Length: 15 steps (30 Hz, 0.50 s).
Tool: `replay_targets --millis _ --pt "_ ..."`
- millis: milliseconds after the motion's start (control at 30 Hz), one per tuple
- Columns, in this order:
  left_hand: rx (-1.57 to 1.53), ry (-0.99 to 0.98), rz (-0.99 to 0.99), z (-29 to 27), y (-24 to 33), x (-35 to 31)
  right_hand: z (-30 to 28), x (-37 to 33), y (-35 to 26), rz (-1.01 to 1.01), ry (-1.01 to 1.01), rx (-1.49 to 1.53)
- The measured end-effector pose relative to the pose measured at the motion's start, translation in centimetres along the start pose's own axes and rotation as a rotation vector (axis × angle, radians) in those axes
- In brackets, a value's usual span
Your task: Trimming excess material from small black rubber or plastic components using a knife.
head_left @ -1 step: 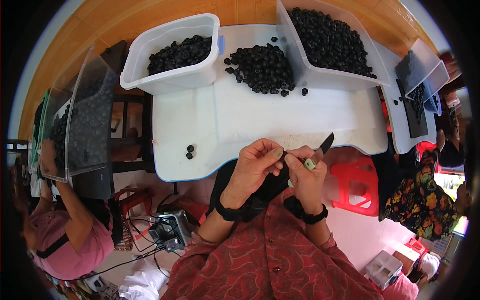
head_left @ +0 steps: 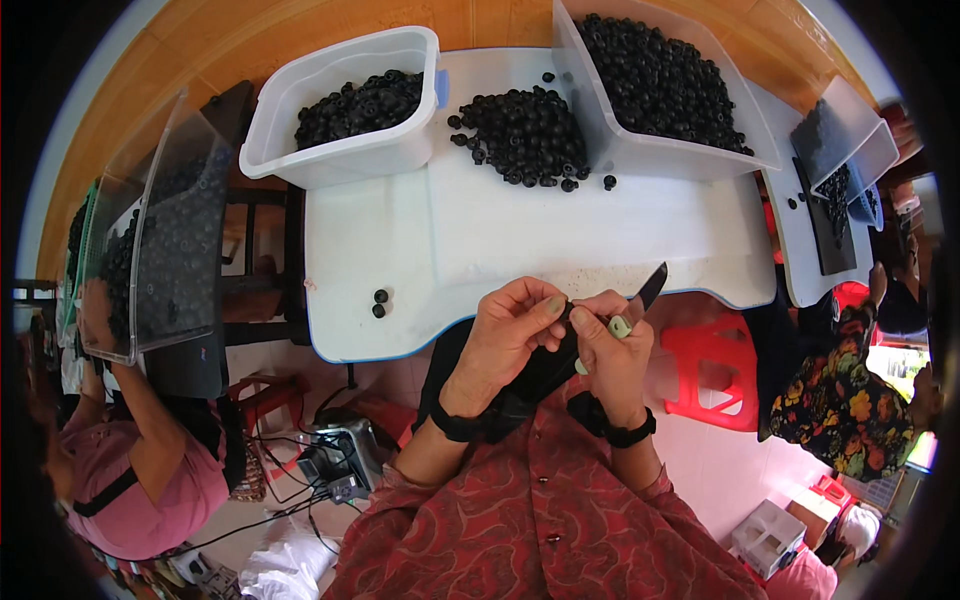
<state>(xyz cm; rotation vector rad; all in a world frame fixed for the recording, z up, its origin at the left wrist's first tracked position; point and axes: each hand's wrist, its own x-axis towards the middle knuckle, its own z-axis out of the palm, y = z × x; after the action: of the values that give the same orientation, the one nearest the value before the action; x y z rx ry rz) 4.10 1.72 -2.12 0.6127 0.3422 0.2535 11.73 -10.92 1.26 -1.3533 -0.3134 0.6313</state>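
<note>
A white table [head_left: 600, 230] with a blue edge spreads before the person, bare across most of its middle. On its far right stands a big translucent bin [head_left: 650, 160] filled with round black pieces; on its far left is a smaller white tub [head_left: 380, 165], also holding black pieces, though its load sits well below the rim. Between the two, a loose heap [head_left: 525, 135] of the same pieces lies directly on the tabletop, its right side close against the bin. The left hand [head_left: 510, 325] and the right hand [head_left: 612, 355] meet at the table's near edge, well apart from the heap. The right hand is curled around the pale green handle of a knife [head_left: 652, 287], whose dark blade juts out past the knuckles, slanting away from the person and to the right. The left hand's thumb and forefinger are closed in a narrow pinch on a small dark piece [head_left: 568, 311], which sits right at the fingertips, just left of the right thumb and apart from the blade; fingers cover most of it, so its shape cannot be told. Two loose black pieces [head_left: 380, 297] rest near each other on the table's left part, well away from both hands.
</note>
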Motion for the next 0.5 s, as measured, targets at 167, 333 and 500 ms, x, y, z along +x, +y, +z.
replay_targets --millis 167,333,500 --pt "-0.042 -0.042 -0.009 0.0 0.2 -0.5 0.2 0.0 -0.7 0.054 -0.043 0.064" --pt "-0.112 -0.046 -0.029 0.4 0.5 -0.8 0.4 -0.2 -0.8 0.05 0.03 0.056" --pt "-0.211 -0.057 -0.002 0.8 0.6 -0.9 0.1 -0.4 0.1 -0.164 0.047 -0.464"
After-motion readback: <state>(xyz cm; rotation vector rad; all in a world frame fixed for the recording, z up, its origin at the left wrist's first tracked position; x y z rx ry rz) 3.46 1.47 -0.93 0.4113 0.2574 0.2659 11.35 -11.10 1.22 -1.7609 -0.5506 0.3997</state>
